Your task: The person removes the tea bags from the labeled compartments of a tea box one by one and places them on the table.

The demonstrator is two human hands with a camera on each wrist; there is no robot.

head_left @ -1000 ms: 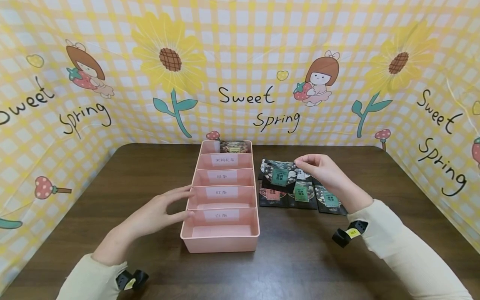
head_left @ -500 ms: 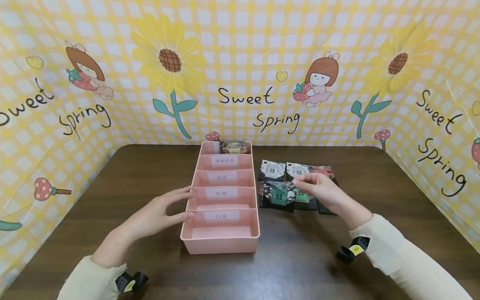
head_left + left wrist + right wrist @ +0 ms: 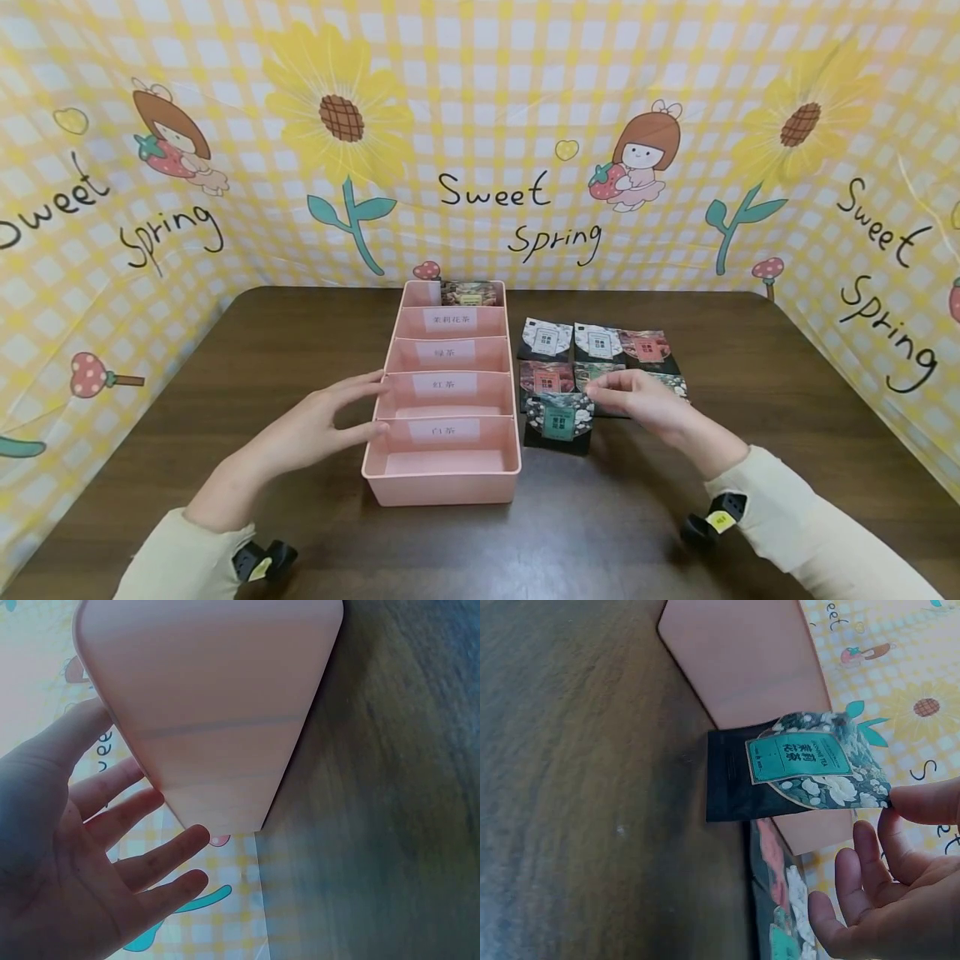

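My right hand (image 3: 648,402) pinches a black jasmine tea sachet (image 3: 558,423) by its top corner, between thumb and index finger. In the right wrist view the sachet (image 3: 801,761) shows a teal label and white flowers, and it hangs over the wood near the box's side. A long pink divided box (image 3: 442,490) stands to its left, with a white label on each divider. My left hand (image 3: 300,427) touches the box's left rim with thumb and fingertips. The left wrist view has those fingers spread and fairly straight beside the box wall (image 3: 210,682).
Behind the held sachet lie several tea sachets in rows: white ones (image 3: 546,339), red ones (image 3: 647,345) and a green one (image 3: 597,375) partly behind my right hand. Another sachet (image 3: 468,295) stands in the box's rearmost compartment. A yellow checked cloth (image 3: 480,108) backs the table (image 3: 300,333).
My right hand has brought the jasmine tea sachet toward me, from above the rear rows to in front of them. The left hand has stayed at the box rim.
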